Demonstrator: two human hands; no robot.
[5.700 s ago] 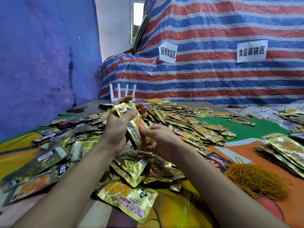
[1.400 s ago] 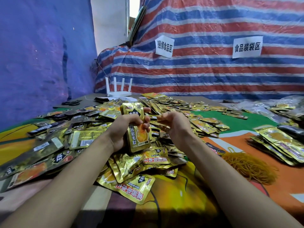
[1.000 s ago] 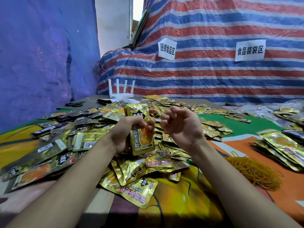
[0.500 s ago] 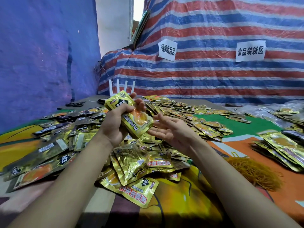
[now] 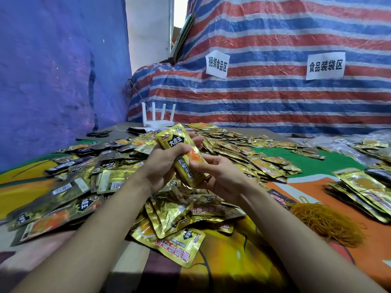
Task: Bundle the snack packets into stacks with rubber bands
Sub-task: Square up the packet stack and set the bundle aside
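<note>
while aloft, left hand (image 5: pixel 163 164) round packets (image 5: pixel 191 157) (tilted)

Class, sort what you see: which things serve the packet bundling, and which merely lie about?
In use: packet stack gripped by left hand and right hand; loose packets; rubber bands.
Lying about: router; scissors; paper signs; striped tarp.

Both bare forearms reach in from the near edge and converge mid-scene. The left hand (image 5: pixel 161 163) curls its fingers round a stack of packets (image 5: pixel 179 144). The right hand (image 5: pixel 222 176), just to its right, pinches the stack's lower end.
</note>
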